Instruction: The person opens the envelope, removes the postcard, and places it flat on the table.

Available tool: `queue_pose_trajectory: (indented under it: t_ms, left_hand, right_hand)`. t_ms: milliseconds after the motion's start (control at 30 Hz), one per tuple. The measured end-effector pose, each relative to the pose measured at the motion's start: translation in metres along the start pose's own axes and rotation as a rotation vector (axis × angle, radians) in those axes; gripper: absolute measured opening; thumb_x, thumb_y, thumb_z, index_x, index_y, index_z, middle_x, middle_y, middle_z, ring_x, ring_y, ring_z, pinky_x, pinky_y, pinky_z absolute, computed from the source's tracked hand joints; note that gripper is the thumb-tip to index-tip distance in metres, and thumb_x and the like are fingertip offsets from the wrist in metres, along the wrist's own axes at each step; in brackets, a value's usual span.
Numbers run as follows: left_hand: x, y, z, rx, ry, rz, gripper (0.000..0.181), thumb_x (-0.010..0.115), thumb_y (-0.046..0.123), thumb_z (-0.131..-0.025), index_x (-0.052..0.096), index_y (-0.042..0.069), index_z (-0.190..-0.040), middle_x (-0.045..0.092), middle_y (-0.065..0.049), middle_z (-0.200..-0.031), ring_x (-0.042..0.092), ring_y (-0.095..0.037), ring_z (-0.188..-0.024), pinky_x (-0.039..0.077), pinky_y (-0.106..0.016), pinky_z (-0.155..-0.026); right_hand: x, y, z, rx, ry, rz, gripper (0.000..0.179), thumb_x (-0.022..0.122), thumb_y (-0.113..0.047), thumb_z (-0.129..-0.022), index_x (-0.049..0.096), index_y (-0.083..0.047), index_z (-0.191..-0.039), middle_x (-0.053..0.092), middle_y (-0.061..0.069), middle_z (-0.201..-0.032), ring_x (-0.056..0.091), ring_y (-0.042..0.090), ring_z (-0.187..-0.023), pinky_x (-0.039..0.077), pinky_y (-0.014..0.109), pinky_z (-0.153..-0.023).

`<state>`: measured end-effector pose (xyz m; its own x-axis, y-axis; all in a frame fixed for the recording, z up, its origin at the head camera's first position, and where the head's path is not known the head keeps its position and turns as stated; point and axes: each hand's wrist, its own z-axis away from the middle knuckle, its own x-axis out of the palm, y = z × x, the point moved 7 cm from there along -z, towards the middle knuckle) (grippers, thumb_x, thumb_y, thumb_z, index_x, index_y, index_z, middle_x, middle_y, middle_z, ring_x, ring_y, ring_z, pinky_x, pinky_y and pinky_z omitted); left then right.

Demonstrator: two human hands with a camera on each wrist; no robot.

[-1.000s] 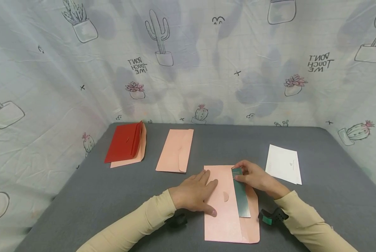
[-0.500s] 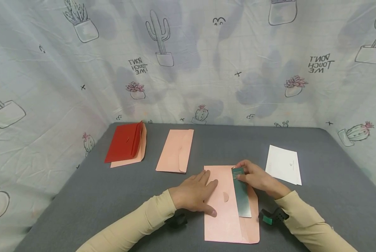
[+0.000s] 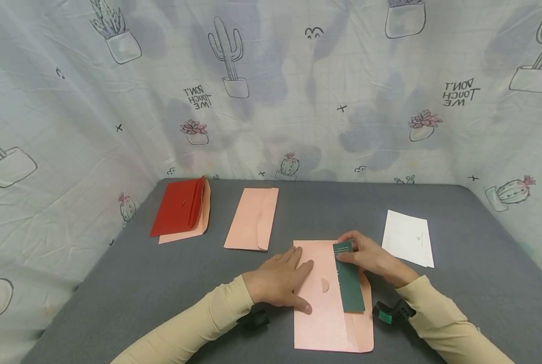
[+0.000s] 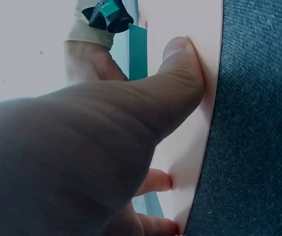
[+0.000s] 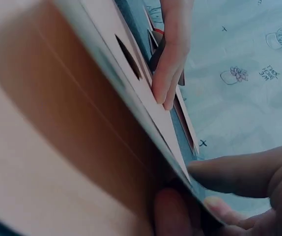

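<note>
A pink envelope (image 3: 316,331) lies on the table near its front, its flap side to the right. My left hand (image 3: 280,279) rests on the envelope's left part, fingers spread and thumb out. A dark green card (image 3: 352,290) sticks out from under the envelope's front panel, along its right side. With thumb and fingers, my right hand (image 3: 372,258) pinches the upper end of this card. In the right wrist view the envelope's mouth gapes, and the card's thin edge stands along it. The card's left part is hidden inside the envelope.
A second pink envelope (image 3: 251,217) lies farther back. Red envelopes (image 3: 177,207) overlap a pink one (image 3: 202,222) at the back left. White cards (image 3: 407,237) lie behind my right hand on the grey table (image 3: 161,298). A printed curtain (image 3: 271,76) hangs behind.
The green card has shifted slightly right at its lower end and tilted, losing its shine. My left hand has stayed in place; the right keeps its pinch.
</note>
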<state>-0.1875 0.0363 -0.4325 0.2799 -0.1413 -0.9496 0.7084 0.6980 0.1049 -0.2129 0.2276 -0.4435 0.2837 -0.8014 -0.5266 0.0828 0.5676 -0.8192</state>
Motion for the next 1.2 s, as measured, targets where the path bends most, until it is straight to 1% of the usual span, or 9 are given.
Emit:
queue_pose_trajectory:
  t_ms: [100,233,467,667,900,1000,1200]
  left_hand:
    - [0.0001,0.0003,0.0000,0.006,0.004,-0.011,0.099,0.069,0.069,-0.082,0.034,0.017,-0.158,0.022,-0.018,-0.168,0.021,-0.032,-0.157,0.031,-0.045,-0.123]
    - [-0.0004,0.0004,-0.0002,0.011,0.008,-0.015,0.098,0.069,0.069,-0.082,0.035,0.017,-0.158,0.023,-0.018,-0.168,0.022,-0.033,-0.157,0.031,-0.045,-0.123]
    - [0.0001,0.0005,0.0000,0.009,0.008,-0.011,0.098,0.069,0.069,-0.082,0.035,0.017,-0.158,0.023,-0.018,-0.168,0.022,-0.033,-0.157,0.032,-0.046,-0.123]
    - [0.0006,0.0007,-0.0002,0.001,0.005,-0.016,0.099,0.070,0.070,-0.082,0.035,0.018,-0.158,0.023,-0.018,-0.168,0.022,-0.032,-0.157,0.032,-0.045,-0.123]
    - [0.0006,0.0017,-0.0010,-0.014,0.008,-0.007,0.101,0.072,0.070,-0.079,0.037,0.017,-0.158,0.023,-0.017,-0.168,0.022,-0.032,-0.157,0.032,-0.046,-0.123]
    - [0.0012,0.0011,-0.0014,-0.020,0.007,-0.014,0.101,0.072,0.070,-0.079,0.037,0.018,-0.158,0.023,-0.016,-0.168,0.022,-0.032,-0.157,0.032,-0.046,-0.123]
    - [0.0001,0.0007,-0.0013,-0.019,0.010,-0.010,0.100,0.072,0.070,-0.079,0.037,0.018,-0.157,0.024,-0.016,-0.168,0.023,-0.032,-0.157,0.032,-0.046,-0.123]
  right_hand:
    - [0.0005,-0.0027,-0.0002,-0.043,-0.001,0.034,0.051,0.068,-0.016,-0.095,0.047,0.004,-0.137,0.065,0.016,-0.097,0.063,0.017,-0.075,0.053,0.033,-0.066]
    - [0.0018,-0.0044,-0.0003,-0.071,-0.012,0.046,0.050,0.068,-0.015,-0.096,0.049,0.004,-0.138,0.065,0.016,-0.102,0.063,0.018,-0.081,0.054,0.033,-0.069]
    - [0.0034,-0.0032,0.0008,-0.049,-0.020,0.023,0.048,0.066,-0.013,-0.097,0.048,0.003,-0.138,0.065,0.017,-0.107,0.064,0.018,-0.084,0.054,0.032,-0.071]
    - [0.0022,-0.0036,0.0020,-0.056,-0.011,0.009,0.050,0.066,-0.013,-0.095,0.046,0.003,-0.137,0.063,0.020,-0.109,0.063,0.021,-0.084,0.054,0.034,-0.069]
    - [0.0034,-0.0015,0.0019,-0.041,-0.003,0.020,0.048,0.068,-0.014,-0.092,0.048,0.000,-0.133,0.060,0.020,-0.117,0.060,0.024,-0.093,0.053,0.033,-0.073]
    - [0.0028,-0.0024,0.0024,-0.046,-0.007,0.016,0.048,0.068,-0.014,-0.093,0.047,0.001,-0.133,0.059,0.021,-0.117,0.060,0.024,-0.093,0.053,0.034,-0.073]
    - [0.0022,-0.0009,0.0022,-0.025,-0.004,0.013,0.046,0.067,-0.014,-0.093,0.047,-0.001,-0.133,0.058,0.021,-0.118,0.059,0.025,-0.095,0.052,0.035,-0.073]
